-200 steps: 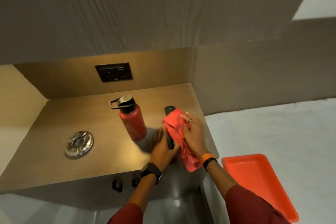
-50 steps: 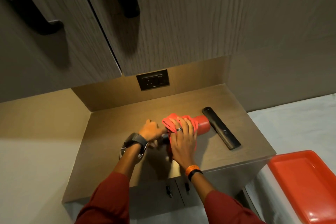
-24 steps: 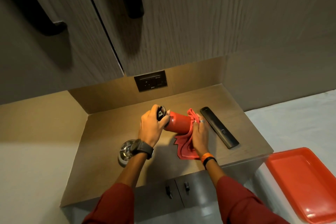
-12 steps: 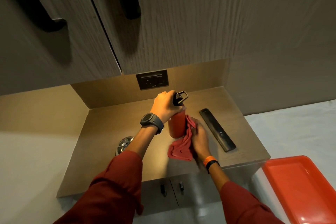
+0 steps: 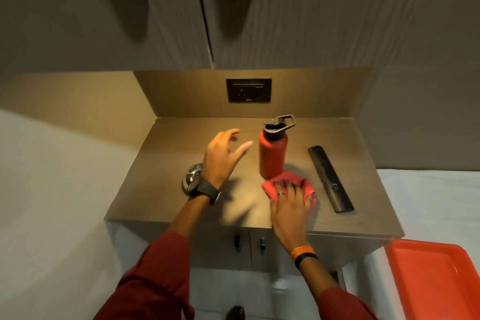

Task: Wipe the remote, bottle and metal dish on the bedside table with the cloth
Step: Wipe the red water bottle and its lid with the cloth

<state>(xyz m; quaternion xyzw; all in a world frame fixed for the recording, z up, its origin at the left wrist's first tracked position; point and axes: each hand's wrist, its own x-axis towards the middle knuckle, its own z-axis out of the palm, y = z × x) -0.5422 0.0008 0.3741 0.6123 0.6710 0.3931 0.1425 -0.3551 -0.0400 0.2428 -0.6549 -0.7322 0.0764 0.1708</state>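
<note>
Atop the cloth (image 5: 308, 188), right hand (image 5: 289, 206) flat.

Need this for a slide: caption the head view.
Right hand presses cloth beside upright bottle; left hand hovers open near metal dish, remote untouched.

my left hand (image 5: 220, 158) off the bottle (image 5: 272, 156) lid, now hovering beside it with fingers spread, bottle no longer tipped sideways in my grip but upright on the desk (image 5: 166, 176), right hand (image 5: 289, 205) now pressing cloth (image 5: 284, 176) flat on desk
</note>
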